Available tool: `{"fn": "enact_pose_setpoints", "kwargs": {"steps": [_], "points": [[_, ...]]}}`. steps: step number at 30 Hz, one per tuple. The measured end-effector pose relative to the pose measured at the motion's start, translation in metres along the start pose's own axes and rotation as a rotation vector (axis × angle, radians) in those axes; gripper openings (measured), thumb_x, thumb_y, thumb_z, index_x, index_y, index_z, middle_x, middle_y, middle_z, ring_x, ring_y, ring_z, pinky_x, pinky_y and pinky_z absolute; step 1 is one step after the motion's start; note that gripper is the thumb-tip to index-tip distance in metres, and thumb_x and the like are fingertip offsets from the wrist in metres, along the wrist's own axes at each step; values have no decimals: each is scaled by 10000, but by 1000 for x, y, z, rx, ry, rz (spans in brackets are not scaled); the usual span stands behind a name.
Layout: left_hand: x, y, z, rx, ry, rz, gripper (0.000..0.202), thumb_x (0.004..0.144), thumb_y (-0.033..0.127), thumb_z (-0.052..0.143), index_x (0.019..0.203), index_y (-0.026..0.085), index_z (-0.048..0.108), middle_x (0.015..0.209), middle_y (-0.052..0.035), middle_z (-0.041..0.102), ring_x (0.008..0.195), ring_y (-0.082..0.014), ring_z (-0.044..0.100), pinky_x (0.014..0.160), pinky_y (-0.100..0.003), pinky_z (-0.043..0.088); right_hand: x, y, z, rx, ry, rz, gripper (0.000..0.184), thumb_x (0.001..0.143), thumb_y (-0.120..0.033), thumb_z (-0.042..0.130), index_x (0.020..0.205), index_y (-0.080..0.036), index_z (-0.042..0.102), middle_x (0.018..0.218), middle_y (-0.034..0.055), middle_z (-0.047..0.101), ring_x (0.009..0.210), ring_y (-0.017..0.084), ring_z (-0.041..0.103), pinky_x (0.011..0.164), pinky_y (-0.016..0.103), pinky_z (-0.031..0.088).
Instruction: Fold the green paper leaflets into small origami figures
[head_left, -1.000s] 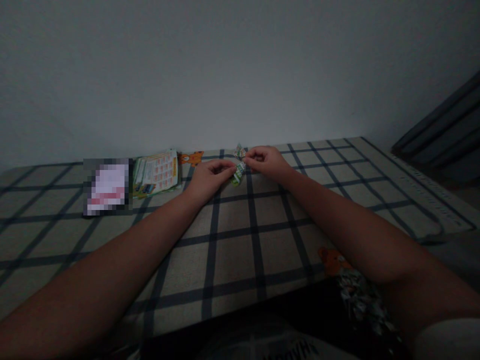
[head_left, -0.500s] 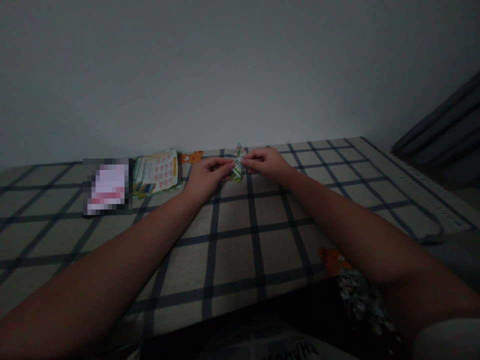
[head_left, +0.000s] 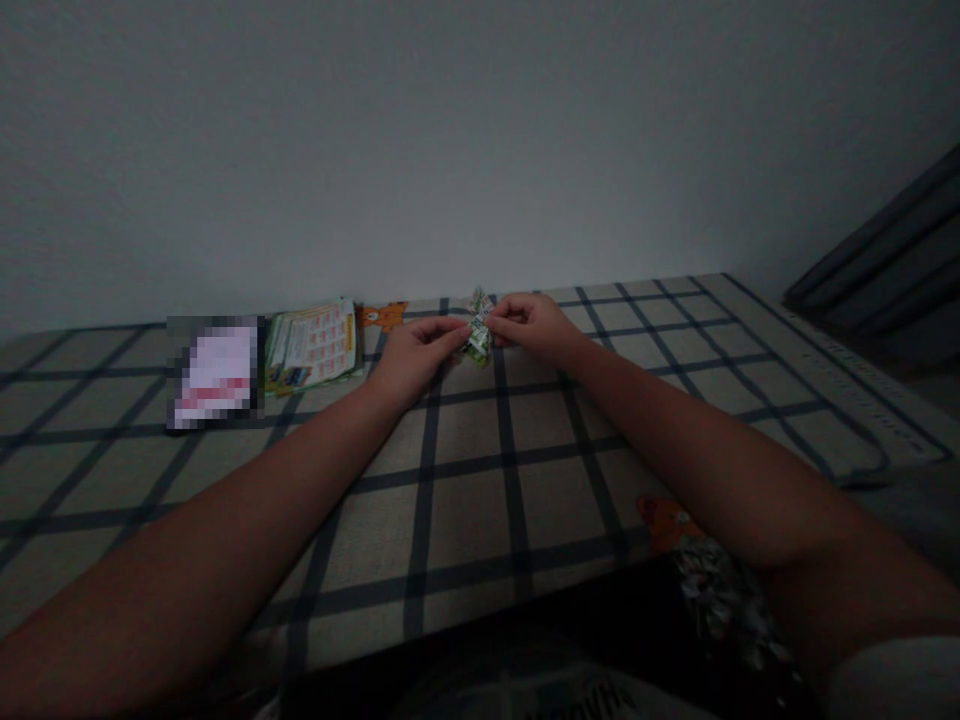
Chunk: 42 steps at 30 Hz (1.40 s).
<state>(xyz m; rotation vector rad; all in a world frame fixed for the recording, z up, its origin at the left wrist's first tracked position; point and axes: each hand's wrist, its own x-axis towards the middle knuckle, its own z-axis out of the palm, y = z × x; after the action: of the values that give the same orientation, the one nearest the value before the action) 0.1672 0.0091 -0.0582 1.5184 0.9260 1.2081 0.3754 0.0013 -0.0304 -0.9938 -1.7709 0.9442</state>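
Between my two hands is a small folded piece of printed paper (head_left: 478,342), green and white, pinched at its middle with its ends fanning out above and below. My left hand (head_left: 420,350) grips it from the left between thumb and fingers. From the right, my right hand (head_left: 532,325) pinches it with thumb and forefinger, the other fingers curled. The paper is held just over the checked tablecloth (head_left: 465,500). Its fine folds are too small and dark to make out.
Left of my hands lies a stack of printed leaflets (head_left: 319,345), and beside it a pixelated pink and white item (head_left: 217,370). A pile of crumpled or folded paper pieces (head_left: 724,595) sits near my right forearm. Behind the table rises a plain wall (head_left: 480,150).
The folded paper has turned slightly between my fingers, and its lower end shows less bright green. My hands and arms have hardly moved.
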Motion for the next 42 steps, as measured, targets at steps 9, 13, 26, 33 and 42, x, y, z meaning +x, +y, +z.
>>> {"fn": "enact_pose_setpoints", "kwargs": {"steps": [9,13,26,33,42], "points": [[1,5,-2,88,64,68,416,701,557,857,842,172,784,758,-45,747,613,-130,596,586,-254,474,1,0,-2,31,-38,43,384,776,-505,765,889,-144,704,813,40,700,656,109,589,615,244,495],[0,8,0,90,64,64,436,686,568,859,830,166,768,745,-43,736,624,-137,602,598,-260,479,2,3,-3,-1,-52,42,367,759,-480,781,852,-132,709,756,33,687,667,121,602,634,253,493],[-2,11,3,34,27,23,399,676,520,869,792,171,715,695,-13,688,567,-110,544,558,-246,435,3,2,0,-12,-14,35,244,805,-380,712,794,-147,642,712,6,638,647,110,566,625,244,464],[1,7,1,59,49,45,402,697,536,840,816,183,689,694,-10,674,560,-115,540,540,-248,418,1,1,-3,-28,-113,63,302,790,-438,745,816,-146,673,716,14,657,661,121,589,648,255,471],[2,-1,0,9,21,-11,268,699,415,793,762,210,632,664,22,613,535,-116,518,520,-247,406,-1,-3,-4,-141,-129,14,246,814,-381,696,760,-146,653,700,15,642,670,131,574,634,255,427]]}}
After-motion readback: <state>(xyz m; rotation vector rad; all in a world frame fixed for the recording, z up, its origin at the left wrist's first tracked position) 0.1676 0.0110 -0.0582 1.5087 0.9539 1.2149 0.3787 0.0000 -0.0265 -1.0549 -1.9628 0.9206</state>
